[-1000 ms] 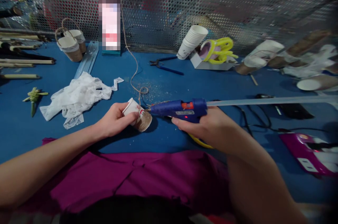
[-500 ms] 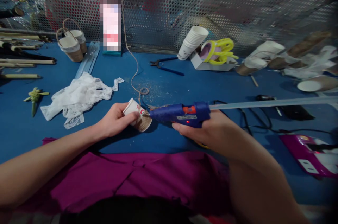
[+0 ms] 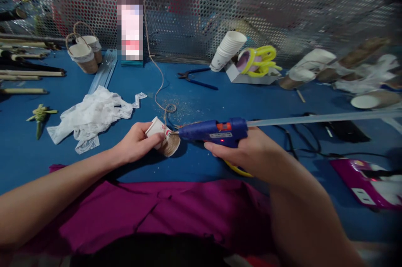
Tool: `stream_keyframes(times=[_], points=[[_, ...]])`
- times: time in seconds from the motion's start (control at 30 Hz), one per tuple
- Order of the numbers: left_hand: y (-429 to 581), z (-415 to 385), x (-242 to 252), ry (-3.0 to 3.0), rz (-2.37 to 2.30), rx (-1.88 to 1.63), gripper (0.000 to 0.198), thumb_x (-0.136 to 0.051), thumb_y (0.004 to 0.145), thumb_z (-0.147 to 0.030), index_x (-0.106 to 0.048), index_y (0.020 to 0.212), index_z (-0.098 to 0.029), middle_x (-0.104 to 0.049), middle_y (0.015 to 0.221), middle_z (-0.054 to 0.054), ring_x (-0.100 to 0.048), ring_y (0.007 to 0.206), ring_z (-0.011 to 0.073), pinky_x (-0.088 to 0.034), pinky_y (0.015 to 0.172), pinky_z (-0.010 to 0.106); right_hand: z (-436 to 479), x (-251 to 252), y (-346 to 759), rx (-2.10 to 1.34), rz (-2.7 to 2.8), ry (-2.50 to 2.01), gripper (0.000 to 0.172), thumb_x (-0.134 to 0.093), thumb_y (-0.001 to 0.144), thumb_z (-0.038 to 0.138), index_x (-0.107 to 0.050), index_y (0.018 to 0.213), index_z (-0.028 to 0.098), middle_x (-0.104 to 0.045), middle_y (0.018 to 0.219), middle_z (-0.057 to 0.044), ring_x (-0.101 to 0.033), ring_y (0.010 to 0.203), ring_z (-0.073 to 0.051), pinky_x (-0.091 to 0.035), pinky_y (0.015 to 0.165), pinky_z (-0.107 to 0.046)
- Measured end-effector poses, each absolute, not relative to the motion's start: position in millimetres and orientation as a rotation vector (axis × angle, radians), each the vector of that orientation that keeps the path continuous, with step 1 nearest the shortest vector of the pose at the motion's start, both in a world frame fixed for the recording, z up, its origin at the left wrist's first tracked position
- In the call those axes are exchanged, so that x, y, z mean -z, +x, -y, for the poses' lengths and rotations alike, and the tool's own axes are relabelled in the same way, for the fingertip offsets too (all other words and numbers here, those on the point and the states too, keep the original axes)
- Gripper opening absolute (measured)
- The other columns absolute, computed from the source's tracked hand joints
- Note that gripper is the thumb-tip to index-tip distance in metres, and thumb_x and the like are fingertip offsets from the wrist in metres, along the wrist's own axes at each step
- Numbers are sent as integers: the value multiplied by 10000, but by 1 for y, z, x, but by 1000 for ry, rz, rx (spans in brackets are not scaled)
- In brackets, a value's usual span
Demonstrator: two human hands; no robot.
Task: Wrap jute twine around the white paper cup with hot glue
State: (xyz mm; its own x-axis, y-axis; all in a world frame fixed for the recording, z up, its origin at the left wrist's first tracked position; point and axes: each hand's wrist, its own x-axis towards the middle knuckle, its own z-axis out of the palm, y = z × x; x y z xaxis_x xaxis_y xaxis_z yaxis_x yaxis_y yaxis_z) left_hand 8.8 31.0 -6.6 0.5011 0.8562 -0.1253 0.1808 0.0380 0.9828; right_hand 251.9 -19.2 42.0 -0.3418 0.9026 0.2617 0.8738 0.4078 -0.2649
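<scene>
My left hand (image 3: 138,143) is closed around a small paper cup (image 3: 158,128) lying on its side, its lower part wrapped in jute twine (image 3: 172,145). My right hand (image 3: 248,154) grips a blue hot glue gun (image 3: 213,130) with an orange slider and a lit red light. The gun's nozzle touches the cup where the twine wrap ends. A long clear glue stick (image 3: 320,118) juts out of the gun's back toward the right. A loose strand of twine (image 3: 158,91) runs from the cup up toward the mesh wall.
On the blue table (image 3: 204,103) lie white lace fabric (image 3: 94,114), pliers (image 3: 194,78), a stack of paper cups (image 3: 228,49), two twine-wrapped cup baskets (image 3: 83,53), bamboo sticks (image 3: 28,74) at left, black cables (image 3: 301,141) and a purple package (image 3: 367,179) at right. A perforated metal wall (image 3: 251,3) closes the back.
The glue gun shifted slightly left again after drifting right half a second ago; its nozzle stays at the cup. My left hand has hardly moved.
</scene>
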Motion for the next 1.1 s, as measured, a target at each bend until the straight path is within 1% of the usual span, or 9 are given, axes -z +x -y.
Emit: stream_keyframes(times=[0.07, 0.2, 0.33, 0.43, 0.6, 0.67, 0.83, 0.97, 1.1], points=[[9, -31, 6, 1474, -947, -670, 232, -527, 720, -326, -622, 762, -119, -592, 671, -5, -516, 593, 102, -425, 577, 198, 17, -43, 249, -171, 2371, -1520, 265, -454, 777, 304, -715, 742, 273, -427, 401, -2, -404, 455, -155, -369, 542, -313], [9, -31, 7, 1455, -963, -667, 245, -529, 718, -340, -625, 769, -120, -610, 679, 4, -534, 597, 112, -437, 587, 209, 14, -53, 239, -578, 2153, -1706, 187, -555, 741, 365, -681, 744, 228, -622, 604, -20, -542, 567, -169, -443, 567, -304], [9, -32, 8, 1417, -966, -672, 241, -538, 717, -342, -613, 758, -116, -601, 667, 3, -527, 594, 112, -426, 588, 210, 12, -64, 230, -876, 1840, -1902, 238, -598, 701, 417, -599, 599, 202, -517, 433, 34, -460, 403, -119, -386, 405, -251], [9, -32, 8, 1403, -967, -675, 241, -544, 718, -344, -611, 757, -115, -599, 663, 3, -523, 592, 115, -420, 586, 215, 9, -64, 231, -997, 1741, -1825, 231, -603, 685, 398, -572, 578, 197, -476, 401, 48, -434, 377, -111, -363, 382, -247], [9, -31, 6, 1397, -958, -690, 250, -558, 710, -348, -625, 777, -117, -613, 674, 6, -529, 592, 121, -422, 590, 221, 3, -54, 241, -915, 1694, -1687, 194, -650, 662, 375, -629, 684, 183, -614, 622, -2, -547, 578, -159, -438, 536, -293], [9, -31, 6, 1389, -953, -695, 248, -559, 706, -346, -626, 772, -116, -610, 667, 3, -526, 589, 119, -419, 590, 219, 0, -51, 245, -921, 1660, -1685, 209, -653, 667, 386, -622, 676, 180, -598, 606, 7, -532, 570, -149, -429, 543, -288], [10, -31, 6, 1374, -952, -690, 233, -559, 696, -330, -615, 756, -112, -580, 641, -10, -495, 570, 107, -393, 573, 212, -16, -38, 252, -950, 1462, -1736, 255, -645, 667, 413, -549, 656, 177, -478, 471, 56, -433, 434, -99, -360, 436, -250], [10, -30, 4, 1375, -944, -690, 232, -552, 694, -322, -610, 754, -105, -571, 647, -5, -484, 578, 108, -386, 578, 218, -34, -23, 258, -777, 1398, -1808, 215, -608, 696, 373, -512, 697, 181, -541, 549, 25, -481, 455, -102, -399, 462, -257], [10, -30, 3, 1371, -924, -686, 225, -544, 709, -312, -610, 766, -105, -572, 669, 0, -485, 597, 105, -391, 596, 219, -49, -11, 267, -580, 1450, -1919, 245, -565, 730, 384, -479, 589, 204, -536, 542, -13, -524, 515, -149, -404, 514, -296]])
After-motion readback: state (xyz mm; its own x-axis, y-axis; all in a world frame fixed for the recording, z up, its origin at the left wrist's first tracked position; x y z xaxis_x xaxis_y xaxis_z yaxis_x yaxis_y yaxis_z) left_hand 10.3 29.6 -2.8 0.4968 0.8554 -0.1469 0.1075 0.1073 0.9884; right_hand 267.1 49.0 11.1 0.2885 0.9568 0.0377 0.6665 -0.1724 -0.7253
